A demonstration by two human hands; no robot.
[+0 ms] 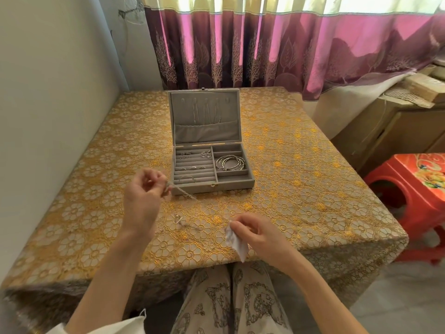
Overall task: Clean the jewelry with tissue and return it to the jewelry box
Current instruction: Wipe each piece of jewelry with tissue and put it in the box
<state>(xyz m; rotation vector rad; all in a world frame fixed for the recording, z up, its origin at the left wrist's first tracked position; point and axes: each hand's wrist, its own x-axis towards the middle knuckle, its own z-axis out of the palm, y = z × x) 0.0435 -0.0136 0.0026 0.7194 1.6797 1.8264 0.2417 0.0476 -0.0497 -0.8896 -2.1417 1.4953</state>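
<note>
An open grey jewelry box (250, 184) stands in the middle of the table, with rings in its slotted left part, bangles (230, 162) in a right compartment and chains hung inside the lid (204, 114). My left hand (142, 201) pinches one end of a thin silver chain (183, 191), which stretches down to the right in front of the box. My right hand (255, 233) grips a crumpled white tissue (234, 239) near the table's front edge. Small silver pieces (179, 219) lie on the cloth between my hands.
The table wears a gold floral lace cloth (289, 189). A wall runs along the left side, purple curtains (265, 44) hang behind. A red plastic stool (414, 189) and cardboard boxes (385, 131) stand to the right.
</note>
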